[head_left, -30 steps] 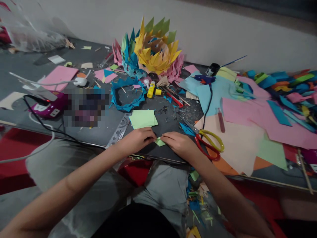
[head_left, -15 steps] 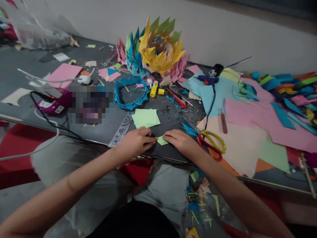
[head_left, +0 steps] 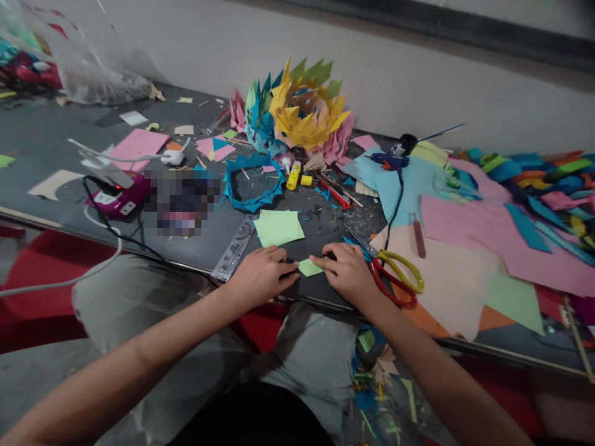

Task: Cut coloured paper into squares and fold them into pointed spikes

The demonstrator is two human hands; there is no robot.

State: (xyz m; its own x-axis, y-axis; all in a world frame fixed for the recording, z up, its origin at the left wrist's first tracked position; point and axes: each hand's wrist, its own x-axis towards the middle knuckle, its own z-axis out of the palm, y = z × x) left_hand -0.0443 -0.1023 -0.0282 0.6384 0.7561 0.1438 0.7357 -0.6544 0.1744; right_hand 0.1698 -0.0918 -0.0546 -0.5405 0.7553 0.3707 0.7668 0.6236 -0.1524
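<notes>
A small folded piece of light green paper [head_left: 310, 267] lies on the dark table near its front edge. My left hand [head_left: 263, 272] rests at its left corner, index finger stretched to the paper and thumb a little apart below. From the right, my right hand [head_left: 348, 269] lays an extended index finger on the paper, its other fingers raised and spread. Just beyond sits a stack of light green paper sheets [head_left: 279, 228]. A clear plastic ruler [head_left: 235, 251] lies by my left wrist. Scissors [head_left: 395, 279] with red and yellow handles lie beside my right hand.
Behind are a blue folded-paper ring [head_left: 227, 197], a glue stick [head_left: 293, 176] and a pile of spiky paper crowns [head_left: 309, 127]. A glue gun [head_left: 389, 161] with a black cord lies on coloured sheets at right. A purple power strip [head_left: 118, 197] sits left.
My right hand has lifted its fingers and spread them, leaving the index finger on the paper. My left thumb has come away slightly from the index finger. The camera view has shifted.
</notes>
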